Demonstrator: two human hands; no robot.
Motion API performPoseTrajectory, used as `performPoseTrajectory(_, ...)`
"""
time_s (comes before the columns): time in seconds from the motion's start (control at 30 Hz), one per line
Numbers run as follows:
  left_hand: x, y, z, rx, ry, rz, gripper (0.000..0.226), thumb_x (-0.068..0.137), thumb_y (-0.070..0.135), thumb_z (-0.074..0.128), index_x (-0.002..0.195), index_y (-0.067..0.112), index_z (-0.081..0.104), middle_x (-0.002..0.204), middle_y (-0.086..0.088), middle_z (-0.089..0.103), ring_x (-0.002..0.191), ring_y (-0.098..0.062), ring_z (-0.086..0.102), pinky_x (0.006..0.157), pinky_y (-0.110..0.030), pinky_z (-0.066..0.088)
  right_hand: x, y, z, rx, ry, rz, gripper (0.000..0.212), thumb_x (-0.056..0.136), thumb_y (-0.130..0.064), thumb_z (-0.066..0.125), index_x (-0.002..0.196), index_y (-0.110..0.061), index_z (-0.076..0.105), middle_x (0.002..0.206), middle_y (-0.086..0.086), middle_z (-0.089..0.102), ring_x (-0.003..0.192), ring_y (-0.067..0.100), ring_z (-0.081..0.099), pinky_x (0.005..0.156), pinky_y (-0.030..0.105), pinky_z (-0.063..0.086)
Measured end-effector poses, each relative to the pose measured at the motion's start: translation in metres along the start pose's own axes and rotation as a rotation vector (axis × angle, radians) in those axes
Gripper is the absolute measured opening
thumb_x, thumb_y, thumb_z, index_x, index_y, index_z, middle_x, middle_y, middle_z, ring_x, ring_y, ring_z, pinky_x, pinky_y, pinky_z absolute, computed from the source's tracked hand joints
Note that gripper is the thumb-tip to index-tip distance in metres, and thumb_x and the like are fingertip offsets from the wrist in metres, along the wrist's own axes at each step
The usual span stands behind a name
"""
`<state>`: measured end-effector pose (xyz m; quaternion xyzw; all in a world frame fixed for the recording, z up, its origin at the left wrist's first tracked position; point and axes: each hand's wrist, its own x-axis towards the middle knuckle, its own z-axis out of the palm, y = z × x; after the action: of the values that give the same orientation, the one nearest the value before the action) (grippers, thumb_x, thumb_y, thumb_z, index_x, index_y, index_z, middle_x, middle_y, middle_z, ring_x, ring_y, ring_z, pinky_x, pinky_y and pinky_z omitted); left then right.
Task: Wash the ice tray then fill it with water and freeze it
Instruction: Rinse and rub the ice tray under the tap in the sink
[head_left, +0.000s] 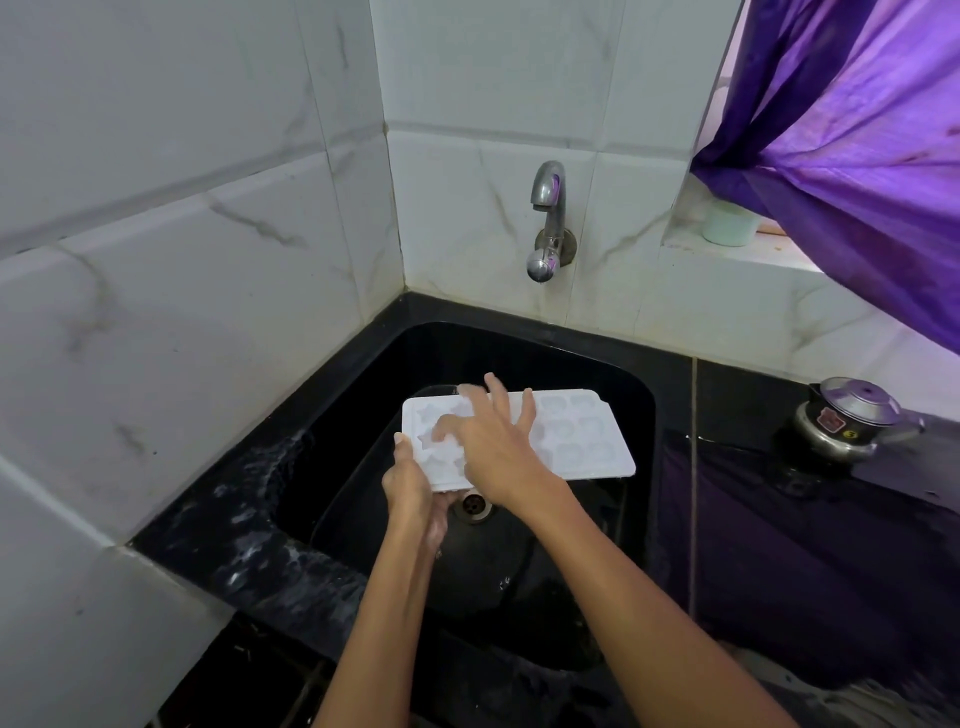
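White ice tray (582, 441) over black sink (587, 358); left hand (413, 491) gripping near corner, right hand (493, 441) fingers spread flat on moulds.

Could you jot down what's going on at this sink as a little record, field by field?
place: black sink in a tiled corner
tray: white ice tray, held over the sink, moulds up
left hand: grips the tray's near-left corner from below
right hand: fingers spread on top of the tray
tap: on the wall, no stream visible
drain: under the tray
counter, right: metal pot
window: purple curtain
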<state>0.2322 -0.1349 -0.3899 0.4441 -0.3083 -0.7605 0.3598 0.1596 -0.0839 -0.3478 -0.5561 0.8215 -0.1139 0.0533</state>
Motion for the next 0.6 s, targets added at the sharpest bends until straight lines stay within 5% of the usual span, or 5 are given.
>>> performPoseTrajectory(0.27,0.006,0.010,-0.009,-0.024,-0.004,0.003,0.035,0.100,0.043,0.035,0.095,0.017,0.058,0.095,-0.008,0.068,0.086,-0.027,0.066,0.063,-0.044,0.054,-0.029,0.067,-0.045,0.055,0.242,0.319,0.063,0.072,0.019,0.049,0.109,-0.030,0.064,0.155,0.004,0.022,0.149,0.028,-0.011,0.113,0.059,-0.016)
performPoseTrajectory(0.43,0.010,0.013,-0.011,-0.037,0.000,0.002,0.035,0.100,0.043,0.036,0.097,0.016,0.058,0.095,-0.008,0.069,0.086,-0.027,0.067,0.064,-0.044,0.054,-0.049,0.093,-0.040,0.056,0.196,0.490,0.056,0.075,0.018,0.054,0.100,-0.029,0.071,0.153,0.004,0.027,0.149,0.029,-0.009,0.113,0.061,-0.015)
performPoseTrajectory(0.6,0.010,0.012,-0.009,-0.045,0.006,-0.008,0.033,0.100,0.042,0.036,0.093,0.017,0.057,0.093,-0.007,0.068,0.084,-0.026,0.066,0.062,-0.044,0.053,-0.051,0.096,-0.028,0.053,0.106,0.529,0.048,0.082,0.009,0.060,0.112,-0.026,0.071,0.157,0.003,0.022,0.149,0.029,-0.012,0.113,0.061,-0.014)
